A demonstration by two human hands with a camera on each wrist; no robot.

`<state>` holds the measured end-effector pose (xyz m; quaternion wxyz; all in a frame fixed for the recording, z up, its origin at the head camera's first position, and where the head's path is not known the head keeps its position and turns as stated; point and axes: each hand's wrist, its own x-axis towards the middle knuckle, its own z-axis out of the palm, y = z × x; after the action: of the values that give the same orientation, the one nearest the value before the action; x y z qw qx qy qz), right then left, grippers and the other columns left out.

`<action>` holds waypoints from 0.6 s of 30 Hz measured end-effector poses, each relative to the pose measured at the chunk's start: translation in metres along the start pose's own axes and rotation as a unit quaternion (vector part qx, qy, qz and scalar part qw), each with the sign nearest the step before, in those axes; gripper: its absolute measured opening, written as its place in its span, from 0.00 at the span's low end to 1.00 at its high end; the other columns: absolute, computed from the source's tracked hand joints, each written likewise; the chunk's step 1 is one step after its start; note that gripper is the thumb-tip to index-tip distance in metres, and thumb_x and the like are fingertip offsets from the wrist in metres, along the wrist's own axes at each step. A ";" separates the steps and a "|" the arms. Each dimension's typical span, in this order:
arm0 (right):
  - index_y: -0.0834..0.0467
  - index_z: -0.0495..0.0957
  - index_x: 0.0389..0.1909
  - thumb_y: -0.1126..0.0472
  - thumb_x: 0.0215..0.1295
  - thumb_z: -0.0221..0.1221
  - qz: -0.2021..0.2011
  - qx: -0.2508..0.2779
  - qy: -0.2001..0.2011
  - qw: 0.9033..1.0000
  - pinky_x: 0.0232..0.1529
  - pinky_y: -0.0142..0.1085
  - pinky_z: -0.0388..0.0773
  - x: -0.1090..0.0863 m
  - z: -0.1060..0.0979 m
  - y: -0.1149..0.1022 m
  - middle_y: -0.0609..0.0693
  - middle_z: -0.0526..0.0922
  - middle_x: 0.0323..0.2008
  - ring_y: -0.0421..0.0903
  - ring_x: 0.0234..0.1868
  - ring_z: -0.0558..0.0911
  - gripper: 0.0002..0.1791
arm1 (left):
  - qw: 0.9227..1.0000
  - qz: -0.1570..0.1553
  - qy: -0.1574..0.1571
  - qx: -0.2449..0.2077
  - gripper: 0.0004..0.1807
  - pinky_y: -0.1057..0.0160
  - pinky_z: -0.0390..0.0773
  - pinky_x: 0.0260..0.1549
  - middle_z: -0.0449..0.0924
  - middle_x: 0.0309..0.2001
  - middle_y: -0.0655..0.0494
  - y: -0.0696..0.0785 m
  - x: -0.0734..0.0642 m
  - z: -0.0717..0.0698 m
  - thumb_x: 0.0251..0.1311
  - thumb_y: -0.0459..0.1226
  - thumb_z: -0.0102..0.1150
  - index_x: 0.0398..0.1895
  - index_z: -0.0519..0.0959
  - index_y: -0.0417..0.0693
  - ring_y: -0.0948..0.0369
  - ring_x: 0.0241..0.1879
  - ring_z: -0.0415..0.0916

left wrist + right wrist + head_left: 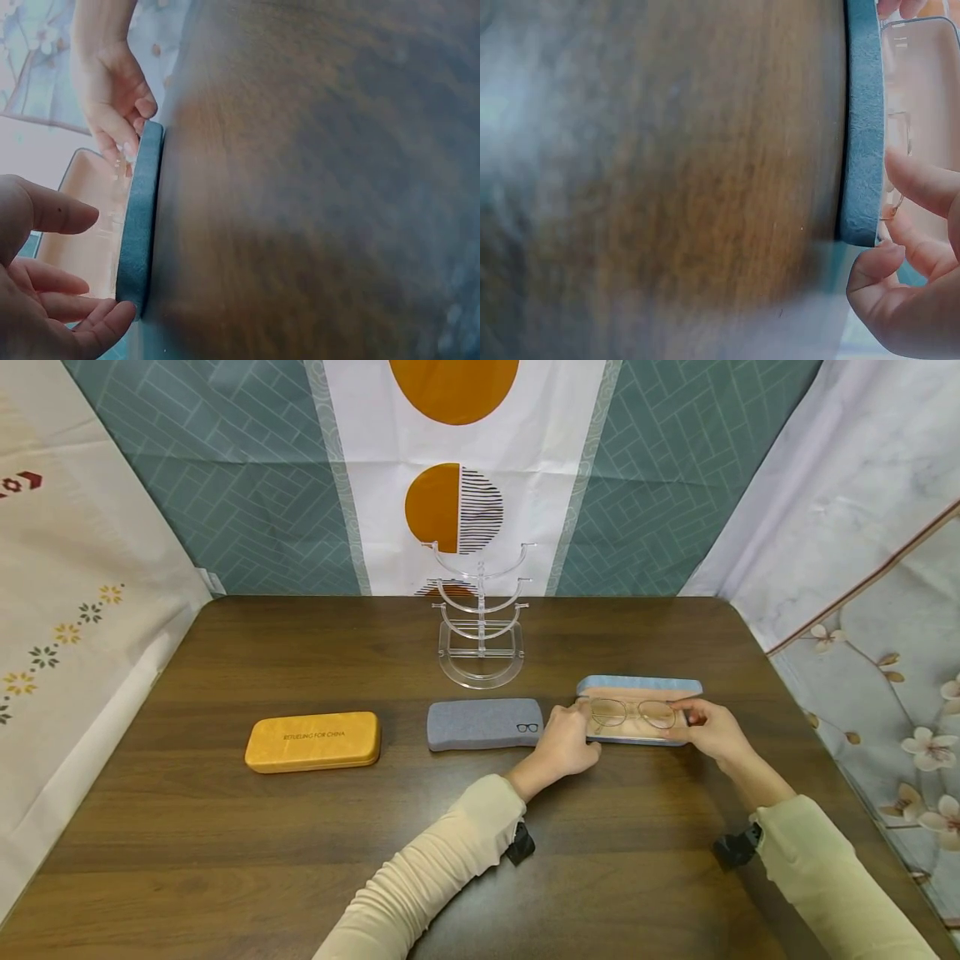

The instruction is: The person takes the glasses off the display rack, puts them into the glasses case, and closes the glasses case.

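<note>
A pair of thin-rimmed eyeglasses (632, 713) lies in an open blue glasses case (637, 683) with a pinkish lining, right of the table's middle. My left hand (567, 742) is at the case's left end; in the left wrist view its fingers (112, 315) touch the case's corner, with the thumb held apart. At the other end, my right hand (712, 731) has its thumb and a finger curled about the eyeglasses' right side. Another finger of that hand (877, 262) sits by the case's corner in the right wrist view.
A closed grey-blue glasses case (480, 725) lies just left of my left hand. Farther left is a closed yellow case (313, 742) with printed lettering. A clear tiered display stand (482, 668) stands behind them on the wooden table (300, 860). Curtains hang around the table.
</note>
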<state>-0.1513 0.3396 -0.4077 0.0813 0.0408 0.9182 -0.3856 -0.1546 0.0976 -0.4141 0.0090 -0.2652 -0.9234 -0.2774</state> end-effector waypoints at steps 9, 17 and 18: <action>0.71 0.65 0.57 0.59 0.53 0.65 0.002 0.016 -0.015 1.000 0.28 0.35 0.68 0.000 -0.005 0.003 0.58 0.64 0.37 0.46 0.30 0.66 0.34 | 0.989 -0.031 0.049 -0.137 0.23 0.65 0.74 0.41 0.76 0.46 0.43 -0.005 0.001 -0.002 0.52 0.35 0.58 0.52 0.73 0.33 0.55 0.44 0.75; 0.73 0.45 0.65 0.59 0.62 0.58 0.039 0.138 -0.054 0.988 0.36 0.29 0.76 -0.001 -0.023 0.006 0.69 0.57 0.55 0.36 0.36 0.72 0.41 | 0.967 -0.100 0.056 -0.228 0.33 0.55 0.72 0.46 0.67 0.56 0.39 -0.003 0.005 -0.002 0.59 0.42 0.52 0.66 0.56 0.40 0.49 0.52 0.70; 0.71 0.41 0.67 0.57 0.64 0.55 0.043 0.155 -0.062 0.985 0.37 0.28 0.75 -0.001 -0.024 0.005 0.70 0.53 0.58 0.41 0.42 0.73 0.43 | 0.966 -0.103 0.052 -0.231 0.35 0.52 0.70 0.49 0.64 0.58 0.39 -0.002 0.005 -0.002 0.60 0.43 0.52 0.67 0.54 0.41 0.48 0.54 0.67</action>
<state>-0.1522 0.3603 -0.3948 0.1475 0.0681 0.8380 -0.5209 -0.1601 0.0975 -0.4121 -0.0330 -0.1483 -0.8549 -0.4961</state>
